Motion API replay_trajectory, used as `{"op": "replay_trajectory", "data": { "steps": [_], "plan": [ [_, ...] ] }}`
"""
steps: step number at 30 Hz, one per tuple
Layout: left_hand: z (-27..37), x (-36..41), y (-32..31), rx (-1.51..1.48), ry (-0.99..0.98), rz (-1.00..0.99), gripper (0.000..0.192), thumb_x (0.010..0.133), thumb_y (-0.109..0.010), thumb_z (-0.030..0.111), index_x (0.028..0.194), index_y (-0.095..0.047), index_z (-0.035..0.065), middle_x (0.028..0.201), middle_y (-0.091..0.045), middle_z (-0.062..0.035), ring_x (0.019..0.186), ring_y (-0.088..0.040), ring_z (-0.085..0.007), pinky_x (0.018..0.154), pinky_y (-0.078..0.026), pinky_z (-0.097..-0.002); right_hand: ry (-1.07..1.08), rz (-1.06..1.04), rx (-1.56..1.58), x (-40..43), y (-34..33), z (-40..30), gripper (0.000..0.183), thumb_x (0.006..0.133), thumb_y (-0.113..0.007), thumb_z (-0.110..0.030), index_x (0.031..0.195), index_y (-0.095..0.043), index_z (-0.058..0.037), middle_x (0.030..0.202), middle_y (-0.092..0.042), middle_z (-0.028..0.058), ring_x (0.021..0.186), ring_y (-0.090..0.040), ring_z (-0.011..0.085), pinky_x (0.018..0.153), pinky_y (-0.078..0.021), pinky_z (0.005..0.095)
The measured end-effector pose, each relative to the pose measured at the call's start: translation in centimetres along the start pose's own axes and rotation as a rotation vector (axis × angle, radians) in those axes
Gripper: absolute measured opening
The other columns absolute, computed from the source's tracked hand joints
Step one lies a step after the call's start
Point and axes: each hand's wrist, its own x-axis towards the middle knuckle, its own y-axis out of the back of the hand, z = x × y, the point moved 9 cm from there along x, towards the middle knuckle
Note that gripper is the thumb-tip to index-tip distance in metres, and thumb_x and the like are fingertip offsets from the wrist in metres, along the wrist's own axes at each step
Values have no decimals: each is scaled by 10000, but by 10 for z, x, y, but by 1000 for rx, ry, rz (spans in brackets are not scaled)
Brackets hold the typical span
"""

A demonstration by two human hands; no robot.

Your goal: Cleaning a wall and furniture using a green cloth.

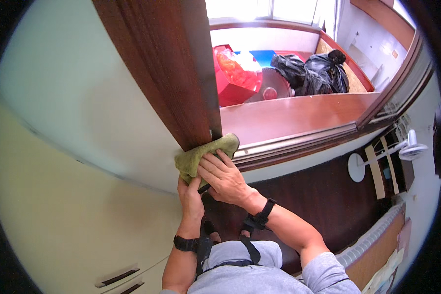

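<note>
A folded green cloth with a dark edge (205, 154) lies against the lower end of a dark brown wooden window frame post (169, 73). My right hand (224, 180) presses on the cloth from the right, its fingers stretched across it. Below the cloth, my left hand (191, 196) grips its lower edge between thumb and fingers. Both wrists wear black straps. To the right of the cloth runs the metal sliding track (297, 141) of the window.
Beyond the window opening are a red box (229, 88), a fan (270, 88) and black plastic bags (319, 75). A white desk lamp (356, 167) stands at right. A cream cabinet with dark handles (119, 277) is at lower left; a mattress edge (367, 235) is at lower right.
</note>
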Motion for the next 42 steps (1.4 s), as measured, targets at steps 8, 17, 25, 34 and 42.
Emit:
{"op": "replay_trajectory", "data": {
  "steps": [8,17,25,34,42],
  "plan": [
    [-86,10,34,-115,233,-27,483,1046,-613,51,1517,-511,16,1460,-606,-118,1332,-606,-252,1120,-511,-421,-164,30,7,-70,-64,19,651,726,-744,6,1371,-665,-20,1474,-629,176,1457,-543,376,1254,-376,614],
    [-178,24,79,-84,442,18,497,1020,-666,43,1497,-532,89,1416,-626,-79,1284,-625,-248,1087,-529,-423,-426,61,-12,-125,-127,34,515,793,-691,40,1307,-663,17,1391,-630,187,1419,-547,385,1205,-425,594],
    [-257,44,123,-258,518,-109,475,965,-715,95,1428,-621,40,1360,-697,-117,1254,-660,-289,1060,-541,-459,-564,151,39,-151,-161,57,377,769,-675,31,1143,-635,43,1247,-640,224,1286,-587,434,1074,-495,527],
    [-230,37,102,910,166,-460,336,1016,-544,59,1334,-634,-2,1364,-659,-141,1314,-602,-319,1135,-485,-533,-604,56,7,-156,-159,58,353,850,-666,-60,1192,-637,24,1270,-641,225,1278,-592,420,1101,-488,513],
    [-178,36,94,175,293,-223,306,993,-625,129,1289,-672,69,1283,-698,-110,1212,-643,-291,965,-545,-452,-370,121,25,-89,-86,29,474,777,-698,-33,1250,-675,-16,1247,-652,178,1253,-628,397,1040,-551,496]
  ]
}}
